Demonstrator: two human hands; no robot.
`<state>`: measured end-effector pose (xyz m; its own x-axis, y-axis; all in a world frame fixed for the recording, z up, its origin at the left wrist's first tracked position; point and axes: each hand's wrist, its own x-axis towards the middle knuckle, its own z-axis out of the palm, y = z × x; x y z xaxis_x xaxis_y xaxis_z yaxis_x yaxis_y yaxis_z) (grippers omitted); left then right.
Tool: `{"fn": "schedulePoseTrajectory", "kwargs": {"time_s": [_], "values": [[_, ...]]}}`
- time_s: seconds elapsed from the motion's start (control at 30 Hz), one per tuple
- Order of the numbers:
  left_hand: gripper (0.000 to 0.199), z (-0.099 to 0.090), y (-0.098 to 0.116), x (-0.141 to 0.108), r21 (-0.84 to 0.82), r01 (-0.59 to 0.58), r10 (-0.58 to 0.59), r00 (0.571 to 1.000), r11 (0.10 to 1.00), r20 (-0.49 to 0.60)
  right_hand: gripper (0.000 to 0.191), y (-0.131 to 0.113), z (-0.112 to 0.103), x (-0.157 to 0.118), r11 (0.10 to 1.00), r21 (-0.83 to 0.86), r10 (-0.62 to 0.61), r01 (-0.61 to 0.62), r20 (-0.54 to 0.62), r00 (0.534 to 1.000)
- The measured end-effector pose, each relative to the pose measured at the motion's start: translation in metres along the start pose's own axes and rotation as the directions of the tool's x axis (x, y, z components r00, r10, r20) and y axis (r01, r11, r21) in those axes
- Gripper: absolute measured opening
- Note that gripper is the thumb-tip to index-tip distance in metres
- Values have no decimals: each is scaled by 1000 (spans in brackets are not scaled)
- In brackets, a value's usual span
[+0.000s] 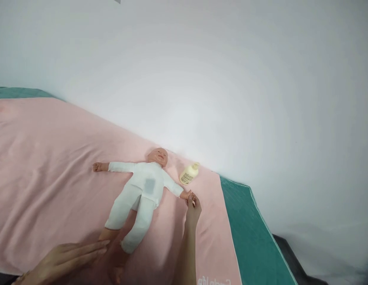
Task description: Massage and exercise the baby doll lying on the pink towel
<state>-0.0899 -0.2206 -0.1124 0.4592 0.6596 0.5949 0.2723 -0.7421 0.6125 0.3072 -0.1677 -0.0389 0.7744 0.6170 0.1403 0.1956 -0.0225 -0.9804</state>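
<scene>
A bottle (188, 175), contents hidden, is on a blanket (68, 142) near a wall (202, 79). The right hand (194, 206) pinches the doll's hand (184, 194); the left hand's (68, 259) fingers lie together.

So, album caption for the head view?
Doll on pink blanket: right hand holding its hand, left hand by its leg.

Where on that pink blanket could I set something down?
The widest bare patch of pink blanket is on the picture's left, beside the doll. A narrower one separates the right hand from the green cloth. It's crowded around the yellow bottle and the doll's nearby arm, whose end that hand pinches, and around the legs, near the left hand.
</scene>
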Motion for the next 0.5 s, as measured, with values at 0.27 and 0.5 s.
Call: {"fn": "schedulePoseTrajectory", "kwargs": {"time_s": [0.27, 0.5], "values": [[32, -23, -1, 100, -166, 122, -106, 989, 979, 102, 31, -56, 52, -39, 920, -80, -368, 384, 160, 916], [43, 3, -20, 145, -228, 314, -326, 945, 922, -18, 31, -33, 84, -78, 714, -78, -543, 696, 566, 620]]}}
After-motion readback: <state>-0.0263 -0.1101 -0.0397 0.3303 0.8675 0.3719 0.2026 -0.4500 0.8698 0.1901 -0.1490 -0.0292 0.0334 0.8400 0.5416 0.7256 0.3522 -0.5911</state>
